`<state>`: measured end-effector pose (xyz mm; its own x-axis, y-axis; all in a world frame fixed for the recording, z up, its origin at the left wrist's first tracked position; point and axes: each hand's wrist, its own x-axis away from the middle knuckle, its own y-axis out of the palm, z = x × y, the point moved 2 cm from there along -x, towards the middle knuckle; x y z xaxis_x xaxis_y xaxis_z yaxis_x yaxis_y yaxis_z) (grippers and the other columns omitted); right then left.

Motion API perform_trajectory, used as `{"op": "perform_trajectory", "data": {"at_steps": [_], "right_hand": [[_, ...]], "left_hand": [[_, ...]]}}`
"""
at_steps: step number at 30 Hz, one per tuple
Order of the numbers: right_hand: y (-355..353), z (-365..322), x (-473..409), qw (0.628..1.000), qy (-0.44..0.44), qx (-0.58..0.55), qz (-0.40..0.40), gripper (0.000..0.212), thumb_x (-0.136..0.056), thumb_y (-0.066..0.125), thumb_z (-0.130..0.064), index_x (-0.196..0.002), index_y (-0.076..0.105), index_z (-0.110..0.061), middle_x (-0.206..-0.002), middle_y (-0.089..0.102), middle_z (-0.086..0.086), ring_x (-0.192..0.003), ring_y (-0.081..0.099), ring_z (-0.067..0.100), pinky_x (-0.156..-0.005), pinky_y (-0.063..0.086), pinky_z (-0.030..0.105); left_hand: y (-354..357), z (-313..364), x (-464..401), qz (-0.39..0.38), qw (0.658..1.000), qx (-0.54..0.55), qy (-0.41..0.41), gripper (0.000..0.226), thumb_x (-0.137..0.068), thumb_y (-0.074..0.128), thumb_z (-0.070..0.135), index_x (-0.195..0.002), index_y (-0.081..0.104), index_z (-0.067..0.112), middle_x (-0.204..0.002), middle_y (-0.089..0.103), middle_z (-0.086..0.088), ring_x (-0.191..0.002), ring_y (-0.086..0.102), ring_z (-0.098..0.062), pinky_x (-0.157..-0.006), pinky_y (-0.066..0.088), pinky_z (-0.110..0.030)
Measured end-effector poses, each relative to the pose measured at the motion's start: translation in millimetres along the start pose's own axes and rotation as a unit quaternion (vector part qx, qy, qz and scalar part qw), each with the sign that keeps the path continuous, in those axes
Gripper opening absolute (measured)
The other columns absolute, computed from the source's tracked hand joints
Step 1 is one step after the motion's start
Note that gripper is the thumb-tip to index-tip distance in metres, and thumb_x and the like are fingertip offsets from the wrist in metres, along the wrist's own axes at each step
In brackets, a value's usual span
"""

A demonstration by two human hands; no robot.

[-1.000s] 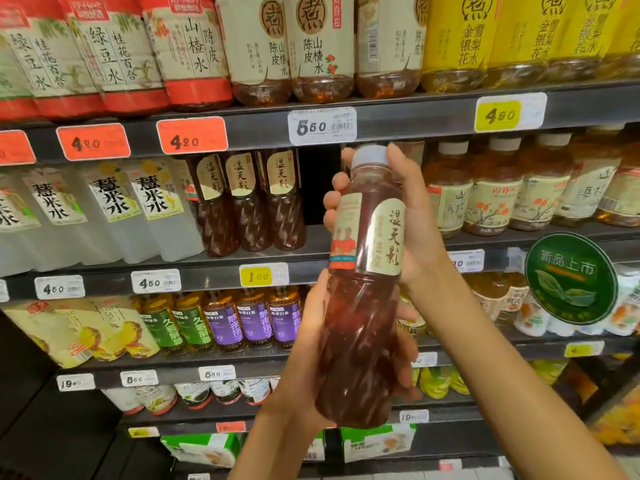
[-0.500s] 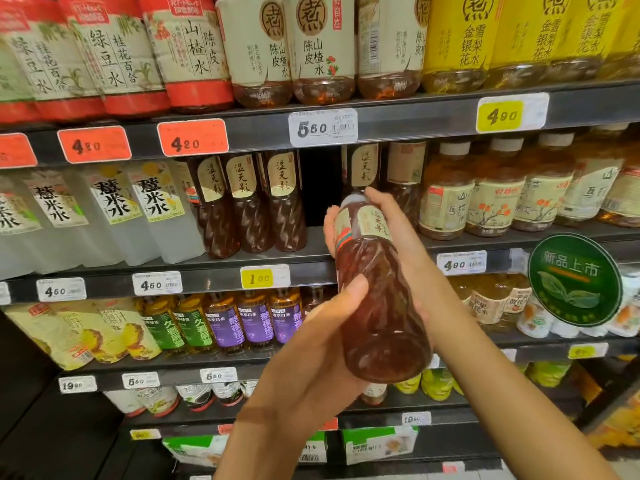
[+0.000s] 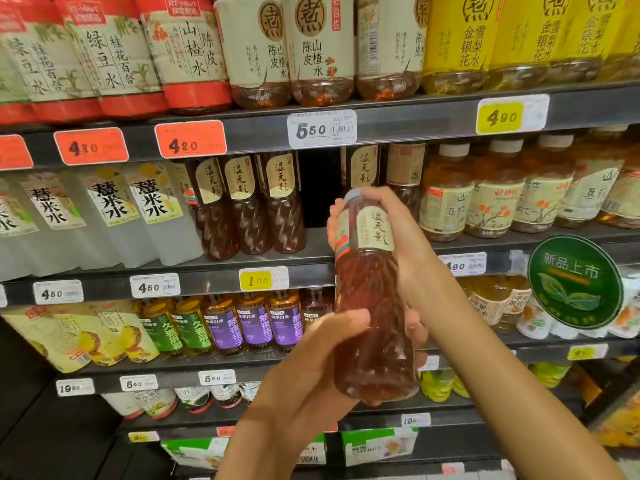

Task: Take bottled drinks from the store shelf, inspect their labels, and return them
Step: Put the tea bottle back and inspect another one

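Bottle of reddish tea sits centre frame, upright again after tilting base-forward half a second ago, its cream label facing the viewer. Right hand wraps fingers round the neck and label; left hand curls round the lower body, thumb in front. Label inspection seems underway. Behind, grey store shelves hold drink rows and price tags; a dark gap among matching bottles awaits its return.

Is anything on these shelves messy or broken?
Nothing looks broken or spilled. The one odd spot is a dark gap in the row of reddish-brown bottles on the middle shelf. A matching bottle is out in front, tilted, held by the left hand and right hand.
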<state>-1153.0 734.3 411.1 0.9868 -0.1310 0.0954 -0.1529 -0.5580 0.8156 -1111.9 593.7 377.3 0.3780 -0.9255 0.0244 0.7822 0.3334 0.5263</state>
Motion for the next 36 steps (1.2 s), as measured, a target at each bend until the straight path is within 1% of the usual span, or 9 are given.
{"op": "perform_trajectory", "data": {"at_steps": [2, 3, 6, 9, 13, 20, 27, 32, 36], "right_hand": [[7.1, -7.5, 5.7, 0.997, -0.05, 0.049, -0.044, 0.026, -0.091, 0.054, -0.032, -0.102, 0.055, -0.008, -0.077, 0.065, 0.008, -0.066, 0.063, 0.019, -0.064, 0.054, 0.031], [10.6, -11.4, 9.0, 0.992, -0.079, 0.079, -0.065, 0.027, -0.093, 0.053, -0.034, -0.104, 0.055, -0.009, -0.077, 0.065, 0.007, -0.066, 0.063, 0.019, -0.064, 0.054, 0.031], [22.0, -20.6, 19.6, 0.964, -0.178, 0.167, -0.108, 0.029, -0.093, 0.051, -0.034, -0.107, 0.057, -0.01, -0.077, 0.069, 0.007, -0.067, 0.066, 0.02, -0.066, 0.056, 0.031], [36.2, -21.3, 29.4, 0.924, -0.24, 0.255, -0.153, 0.028, -0.091, 0.05, -0.027, -0.11, 0.058, -0.009, -0.078, 0.069, 0.009, -0.07, 0.067, 0.023, -0.068, 0.056, 0.034], [48.7, -17.0, 42.7, 0.857, -0.291, 0.366, -0.214, 0.035, -0.087, 0.054, -0.024, -0.118, 0.054, -0.009, -0.088, 0.071, 0.005, -0.085, 0.067, 0.02, -0.075, 0.052, 0.031], [42.9, -11.7, 50.7, 0.827, -0.26, 0.42, -0.268, 0.047, -0.083, 0.067, -0.035, -0.125, 0.053, -0.019, -0.118, 0.065, 0.003, -0.116, 0.058, 0.022, -0.092, 0.048, 0.033], [34.8, -13.0, 54.6, 0.793, -0.214, 0.42, -0.386, 0.049, -0.076, 0.078, -0.029, -0.119, 0.059, -0.017, -0.112, 0.068, -0.001, -0.113, 0.059, 0.027, -0.097, 0.043, 0.041], [33.1, -8.7, 45.6, 0.838, -0.221, 0.372, -0.333, 0.053, -0.076, 0.076, -0.036, -0.122, 0.058, -0.016, -0.112, 0.069, 0.001, -0.11, 0.062, 0.022, -0.092, 0.047, 0.033], [32.1, -10.9, 32.7, 0.86, -0.231, 0.378, -0.254, 0.063, -0.077, 0.069, -0.047, -0.124, 0.054, -0.007, -0.115, 0.067, 0.009, -0.107, 0.064, 0.029, -0.09, 0.051, 0.042]], "left_hand": [[-15.4, 0.8, 2.9, 0.061, 0.988, -0.138, 0.014, 0.018, -0.091, 0.051, -0.005, -0.105, 0.06, 0.0, -0.057, 0.069, -0.011, -0.053, 0.068, -0.005, -0.049, 0.05, -0.013], [-17.0, 2.5, 0.3, 0.062, 0.985, -0.161, 0.02, 0.018, -0.089, 0.056, 0.001, -0.106, 0.059, 0.005, -0.068, 0.073, -0.009, -0.065, 0.071, -0.007, -0.056, 0.053, -0.014], [-27.7, 0.7, 0.1, 0.036, 0.965, -0.257, 0.034, 0.052, -0.068, 0.074, 0.033, -0.117, 0.058, 0.028, -0.107, 0.072, 0.001, -0.103, 0.067, -0.016, -0.083, 0.054, -0.027], [-34.0, 4.1, -11.6, 0.057, 0.935, -0.345, 0.051, 0.058, -0.059, 0.077, 0.037, -0.113, 0.055, 0.035, -0.106, 0.07, 0.011, -0.102, 0.066, -0.007, -0.083, 0.053, -0.022], [-33.6, 8.7, -18.3, 0.085, 0.914, -0.386, 0.091, 0.055, -0.059, 0.08, 0.021, -0.098, 0.059, 0.054, -0.1, 0.068, 0.028, -0.098, 0.063, 0.007, -0.076, 0.048, -0.007], [-49.5, 13.1, -24.9, 0.16, 0.912, -0.345, 0.15, 0.056, -0.057, 0.08, -0.003, -0.098, 0.054, 0.025, -0.079, 0.071, 0.026, -0.076, 0.067, 0.008, -0.058, 0.048, -0.005], [-50.8, 18.1, -23.2, 0.15, 0.876, -0.408, 0.21, 0.066, -0.056, 0.08, -0.005, -0.104, 0.051, 0.028, -0.095, 0.062, 0.041, -0.092, 0.059, 0.018, -0.069, 0.044, 0.0], [-56.4, 11.9, -23.4, 0.133, 0.893, -0.389, 0.184, 0.057, -0.063, 0.081, -0.007, -0.104, 0.056, 0.023, -0.091, 0.071, 0.024, -0.086, 0.067, 0.005, -0.066, 0.049, -0.006], [-58.3, 5.1, -22.0, 0.109, 0.908, -0.381, 0.138, 0.05, -0.063, 0.083, 0.002, -0.099, 0.061, 0.029, -0.091, 0.073, 0.02, -0.085, 0.068, 0.002, -0.066, 0.05, -0.008]]}}
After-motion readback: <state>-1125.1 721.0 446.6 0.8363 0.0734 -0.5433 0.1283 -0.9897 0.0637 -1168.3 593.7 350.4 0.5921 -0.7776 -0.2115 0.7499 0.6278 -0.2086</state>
